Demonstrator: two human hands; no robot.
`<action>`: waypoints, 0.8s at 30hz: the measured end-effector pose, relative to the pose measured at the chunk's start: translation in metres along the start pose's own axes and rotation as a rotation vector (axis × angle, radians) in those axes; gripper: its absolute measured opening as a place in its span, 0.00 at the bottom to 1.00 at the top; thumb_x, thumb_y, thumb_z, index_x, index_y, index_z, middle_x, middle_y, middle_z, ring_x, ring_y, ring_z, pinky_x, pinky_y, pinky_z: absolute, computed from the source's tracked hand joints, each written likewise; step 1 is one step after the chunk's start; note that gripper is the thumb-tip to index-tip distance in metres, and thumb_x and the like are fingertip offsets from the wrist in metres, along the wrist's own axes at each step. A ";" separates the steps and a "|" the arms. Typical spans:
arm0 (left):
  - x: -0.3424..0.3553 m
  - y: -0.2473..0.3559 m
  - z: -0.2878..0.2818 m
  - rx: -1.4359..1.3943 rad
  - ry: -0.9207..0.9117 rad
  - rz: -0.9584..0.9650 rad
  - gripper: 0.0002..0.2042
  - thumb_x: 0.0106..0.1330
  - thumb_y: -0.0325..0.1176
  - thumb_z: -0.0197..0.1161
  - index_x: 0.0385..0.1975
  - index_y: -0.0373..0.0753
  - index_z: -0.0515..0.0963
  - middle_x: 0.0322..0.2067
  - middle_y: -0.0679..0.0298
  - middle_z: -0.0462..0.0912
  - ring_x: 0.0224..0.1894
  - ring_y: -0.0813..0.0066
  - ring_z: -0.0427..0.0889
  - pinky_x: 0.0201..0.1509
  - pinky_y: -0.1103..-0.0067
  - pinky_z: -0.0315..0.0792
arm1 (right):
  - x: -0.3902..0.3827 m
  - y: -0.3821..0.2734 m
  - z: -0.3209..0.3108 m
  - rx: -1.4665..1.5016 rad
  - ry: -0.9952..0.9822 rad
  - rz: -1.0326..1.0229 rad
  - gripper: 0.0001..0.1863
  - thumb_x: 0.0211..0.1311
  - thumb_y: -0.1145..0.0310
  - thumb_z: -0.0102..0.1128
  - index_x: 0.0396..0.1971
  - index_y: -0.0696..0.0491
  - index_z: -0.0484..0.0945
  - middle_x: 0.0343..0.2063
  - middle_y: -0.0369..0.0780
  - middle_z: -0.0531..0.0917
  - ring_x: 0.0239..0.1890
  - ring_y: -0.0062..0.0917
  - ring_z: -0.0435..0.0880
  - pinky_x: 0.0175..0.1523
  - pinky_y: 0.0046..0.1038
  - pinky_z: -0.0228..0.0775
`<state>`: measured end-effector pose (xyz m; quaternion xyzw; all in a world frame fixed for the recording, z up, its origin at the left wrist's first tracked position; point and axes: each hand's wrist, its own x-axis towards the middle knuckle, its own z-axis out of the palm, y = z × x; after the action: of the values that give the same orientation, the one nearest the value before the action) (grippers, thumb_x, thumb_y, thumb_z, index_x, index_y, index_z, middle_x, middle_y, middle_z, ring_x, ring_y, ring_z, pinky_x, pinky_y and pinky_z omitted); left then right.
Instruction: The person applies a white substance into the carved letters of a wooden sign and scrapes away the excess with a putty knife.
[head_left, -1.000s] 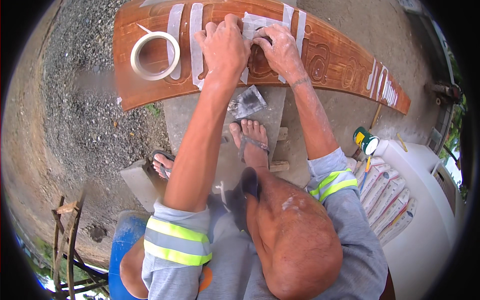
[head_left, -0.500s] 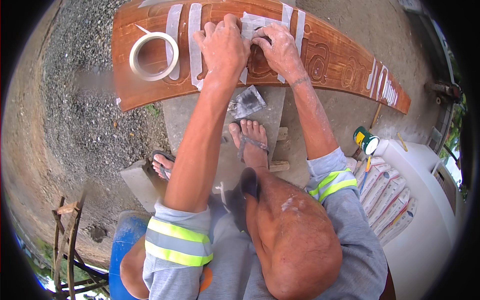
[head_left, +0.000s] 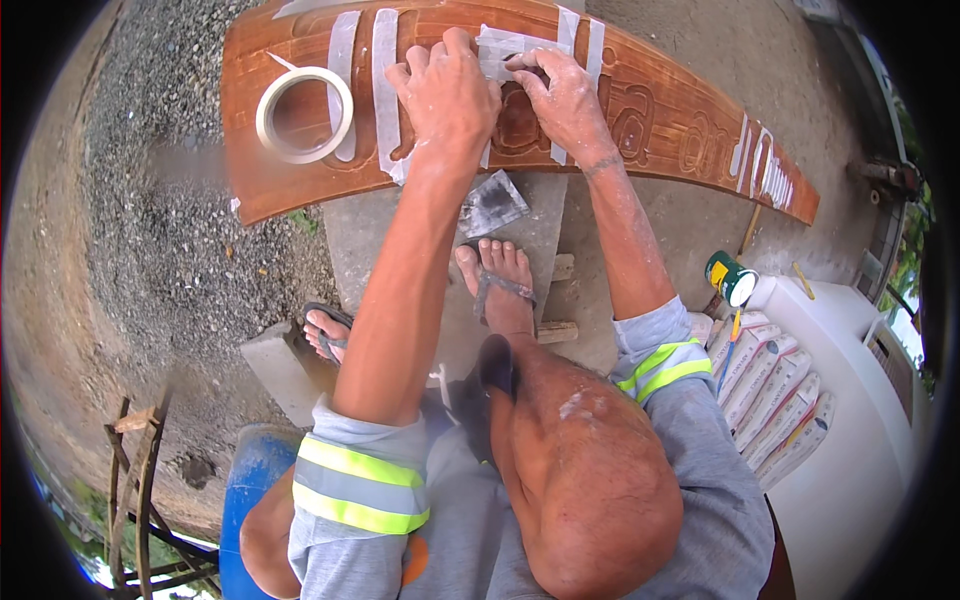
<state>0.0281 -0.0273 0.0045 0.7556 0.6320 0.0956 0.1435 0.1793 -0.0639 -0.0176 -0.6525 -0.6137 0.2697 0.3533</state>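
Observation:
A long reddish-brown wooden board (head_left: 640, 165) with carved letters lies across the far side. Over its left half, my left hand (head_left: 450, 95) rests with bent, closed fingers; its fingertips are hidden. Beside it, my right hand (head_left: 565, 100) pinches thumb and forefinger at the edge of a pale masking tape patch (head_left: 500, 45). What either hand holds cannot be made out. More tape strips (head_left: 386, 75) cross the board on both sides of my hands. A roll of masking tape (head_left: 298, 156) lies flat on the board's left end, its loose tail pointing up and left.
Below the board, a smudged grey-white sheet (head_left: 494, 205) lies on a concrete slab (head_left: 375, 235) by my sandalled foot. Gravel (head_left: 180, 250) spreads at left, above a blue drum (head_left: 255, 480). At right are a green can (head_left: 728, 275) and stacked bags (head_left: 780, 400).
My right fingertips have shifted slightly up along the tape patch, uncovering more of the dark carved letter. My left hand keeps its place on the board.

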 end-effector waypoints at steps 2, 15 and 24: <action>-0.001 -0.003 0.001 -0.005 0.013 0.009 0.22 0.54 0.40 0.76 0.47 0.44 0.78 0.39 0.66 0.88 0.50 0.63 0.80 0.60 0.61 0.61 | 0.001 -0.002 -0.002 -0.015 -0.025 -0.026 0.06 0.63 0.72 0.64 0.37 0.56 0.86 0.41 0.47 0.87 0.50 0.44 0.82 0.60 0.42 0.73; -0.010 -0.008 0.004 -0.042 0.115 0.080 0.21 0.55 0.41 0.76 0.46 0.44 0.78 0.36 0.67 0.86 0.47 0.63 0.80 0.57 0.63 0.61 | 0.009 0.004 0.002 -0.209 -0.091 -0.277 0.06 0.61 0.72 0.65 0.35 0.56 0.82 0.39 0.46 0.82 0.53 0.46 0.78 0.58 0.43 0.73; -0.013 -0.010 0.007 -0.084 0.158 0.099 0.20 0.56 0.40 0.75 0.47 0.45 0.78 0.36 0.68 0.87 0.47 0.63 0.79 0.56 0.63 0.62 | 0.005 0.004 0.003 -0.202 -0.054 -0.316 0.07 0.60 0.75 0.66 0.36 0.58 0.78 0.40 0.47 0.81 0.51 0.47 0.78 0.56 0.43 0.73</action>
<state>0.0191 -0.0392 -0.0052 0.7692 0.5988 0.1884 0.1197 0.1795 -0.0590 -0.0220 -0.5728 -0.7417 0.1653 0.3072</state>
